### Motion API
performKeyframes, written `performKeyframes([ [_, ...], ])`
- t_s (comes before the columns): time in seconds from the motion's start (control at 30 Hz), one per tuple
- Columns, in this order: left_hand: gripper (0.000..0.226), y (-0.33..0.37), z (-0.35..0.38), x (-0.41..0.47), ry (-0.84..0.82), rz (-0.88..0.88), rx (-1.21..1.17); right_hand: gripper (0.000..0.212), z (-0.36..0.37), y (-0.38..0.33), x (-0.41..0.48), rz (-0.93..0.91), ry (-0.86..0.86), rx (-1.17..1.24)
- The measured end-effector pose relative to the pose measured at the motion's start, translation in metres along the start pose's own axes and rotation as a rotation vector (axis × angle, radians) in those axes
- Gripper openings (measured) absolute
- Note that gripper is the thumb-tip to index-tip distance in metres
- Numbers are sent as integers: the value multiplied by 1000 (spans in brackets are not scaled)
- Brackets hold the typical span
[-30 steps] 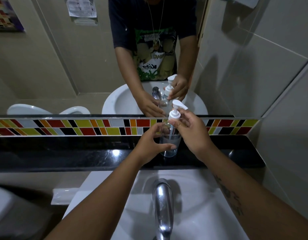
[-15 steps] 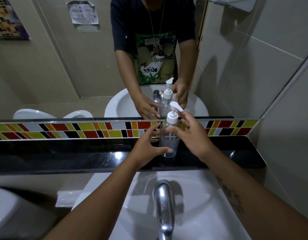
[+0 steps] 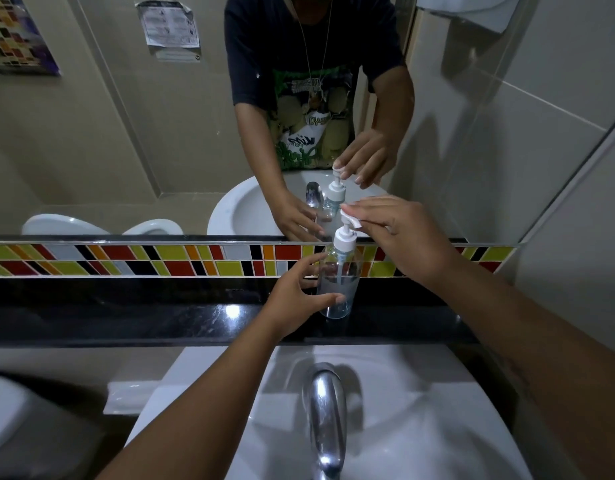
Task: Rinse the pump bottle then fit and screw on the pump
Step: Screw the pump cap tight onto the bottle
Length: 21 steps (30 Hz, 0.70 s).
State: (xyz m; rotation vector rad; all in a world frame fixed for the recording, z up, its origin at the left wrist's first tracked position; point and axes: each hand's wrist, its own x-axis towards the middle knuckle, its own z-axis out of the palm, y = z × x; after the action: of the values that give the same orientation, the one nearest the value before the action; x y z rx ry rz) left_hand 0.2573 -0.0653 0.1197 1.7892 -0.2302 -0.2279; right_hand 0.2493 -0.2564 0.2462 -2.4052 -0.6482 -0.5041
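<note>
A clear pump bottle (image 3: 337, 282) stands upright on the black ledge (image 3: 160, 317) behind the sink. Its white pump (image 3: 344, 239) sits on the neck, with the dip tube visible inside. My left hand (image 3: 295, 299) cups the bottle's lower body, thumb in front and fingers behind. My right hand (image 3: 403, 237) hovers at the top with fingers stretched flat, fingertips resting on the pump's nozzle and gripping nothing. The mirror repeats both hands and the bottle.
A chrome faucet (image 3: 325, 417) rises over the white sink (image 3: 420, 427) directly below my arms. A coloured tile strip (image 3: 160, 259) runs under the mirror (image 3: 126, 133). A white toilet (image 3: 8, 410) is at the lower left, and a tiled wall closes the right side.
My right hand has left the pump's collar and moved up, fingers flattening onto the nozzle. The bottle now rests on the ledge, my left hand looser around it.
</note>
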Motion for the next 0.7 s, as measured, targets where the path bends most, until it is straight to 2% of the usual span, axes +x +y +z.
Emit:
performKeyframes([
  [0.27, 78, 1, 7, -1, 36, 8, -1, 36, 11, -4, -6, 30, 110, -14],
  [0.37, 79, -1, 9, 0, 41, 12, 6, 57, 14, -4, -15, 153, 88, 146],
  [0.47, 81, -1, 9, 0, 52, 17, 10, 78, 24, 2, -32, 355, 64, 397],
  [0.57, 74, -4, 9, -1, 82, 13, 2, 84, 43, 11, -52, 559, -21, 563],
  [0.7, 70, -9, 8, -4, 71, 12, 4, 77, 63, 17, -65, 625, -54, 631],
])
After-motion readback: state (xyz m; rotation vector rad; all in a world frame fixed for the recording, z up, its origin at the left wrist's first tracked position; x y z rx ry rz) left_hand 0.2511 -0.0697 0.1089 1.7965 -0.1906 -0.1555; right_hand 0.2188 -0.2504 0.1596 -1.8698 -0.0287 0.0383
